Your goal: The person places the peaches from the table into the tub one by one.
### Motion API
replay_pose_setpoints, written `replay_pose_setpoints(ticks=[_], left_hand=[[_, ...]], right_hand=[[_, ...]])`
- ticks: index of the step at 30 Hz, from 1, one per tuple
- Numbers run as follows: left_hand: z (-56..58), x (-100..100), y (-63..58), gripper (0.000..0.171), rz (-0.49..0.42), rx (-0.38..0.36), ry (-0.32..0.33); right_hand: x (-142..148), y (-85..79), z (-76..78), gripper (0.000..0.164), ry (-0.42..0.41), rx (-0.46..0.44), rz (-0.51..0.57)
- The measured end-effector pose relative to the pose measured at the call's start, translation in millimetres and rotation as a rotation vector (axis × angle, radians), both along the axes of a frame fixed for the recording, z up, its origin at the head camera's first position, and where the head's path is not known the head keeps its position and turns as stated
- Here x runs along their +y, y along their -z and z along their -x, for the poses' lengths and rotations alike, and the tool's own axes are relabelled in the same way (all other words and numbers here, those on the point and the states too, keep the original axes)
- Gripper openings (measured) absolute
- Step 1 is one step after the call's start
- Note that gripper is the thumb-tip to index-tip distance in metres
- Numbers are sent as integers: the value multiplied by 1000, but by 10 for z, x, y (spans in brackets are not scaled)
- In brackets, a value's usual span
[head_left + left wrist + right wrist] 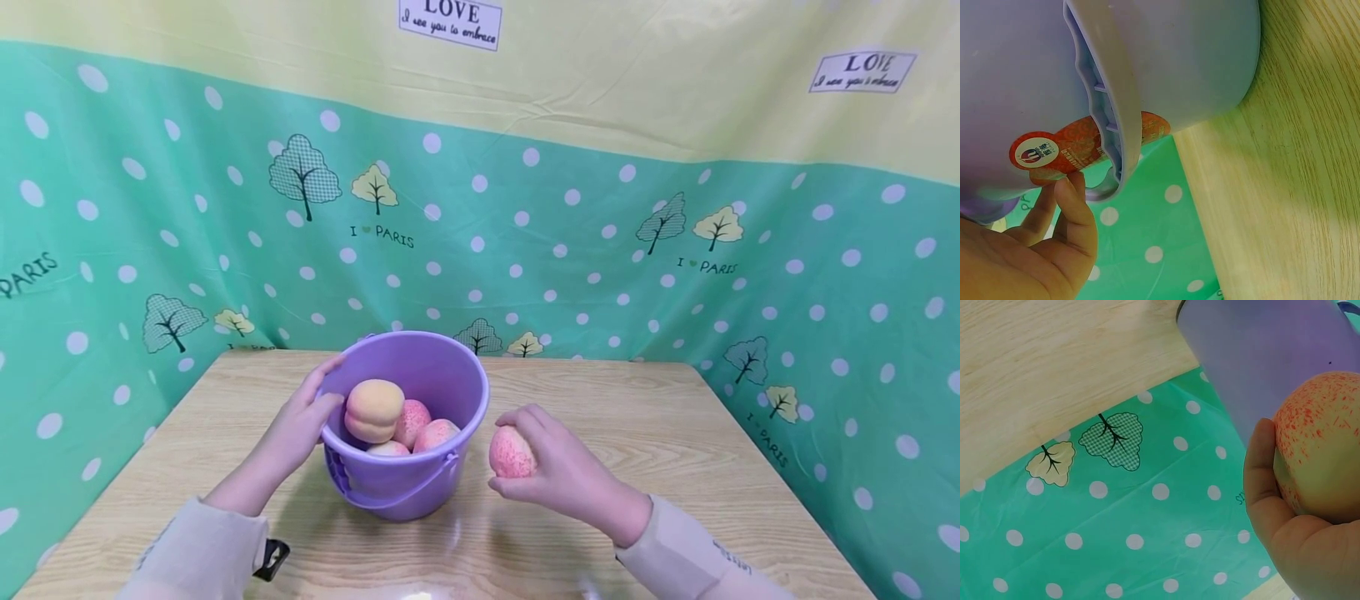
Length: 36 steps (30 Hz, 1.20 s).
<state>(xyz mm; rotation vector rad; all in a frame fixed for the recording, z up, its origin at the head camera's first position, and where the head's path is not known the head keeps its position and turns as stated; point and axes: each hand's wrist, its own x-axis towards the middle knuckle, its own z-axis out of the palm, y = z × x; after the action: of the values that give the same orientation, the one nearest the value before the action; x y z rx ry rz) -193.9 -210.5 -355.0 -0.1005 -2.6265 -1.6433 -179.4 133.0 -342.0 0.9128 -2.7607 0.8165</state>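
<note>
A purple bucket [405, 493] stands on the table, its handle hanging down at the front. My left hand [303, 417] grips the bucket's rim at the left, thumb on the inner side. In the left wrist view its fingertips touch the outer wall beside a red sticker [1066, 150]. Several peaches lie in the bucket, among them a large yellow-and-pink peach [375, 410] on top and a pink speckled peach [412, 421] behind it. Just right of the bucket and apart from it, my right hand [558, 467] holds another pink speckled peach [512, 454], thumb and fingers curled round it.
The wooden table [622, 408] extends around the bucket. A green dotted cloth [525, 275] with tree prints hangs behind and along both sides. A black buckle-like piece [272, 559] sits by the left sleeve.
</note>
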Motion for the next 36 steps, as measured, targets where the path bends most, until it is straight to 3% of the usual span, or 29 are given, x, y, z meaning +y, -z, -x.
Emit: replay_pose_setpoints(ticks=[36], left_hand=[[-22, 20, -26, 61, 3, 4, 0]], right_hand=[[1, -196, -2, 60, 1, 42, 46]])
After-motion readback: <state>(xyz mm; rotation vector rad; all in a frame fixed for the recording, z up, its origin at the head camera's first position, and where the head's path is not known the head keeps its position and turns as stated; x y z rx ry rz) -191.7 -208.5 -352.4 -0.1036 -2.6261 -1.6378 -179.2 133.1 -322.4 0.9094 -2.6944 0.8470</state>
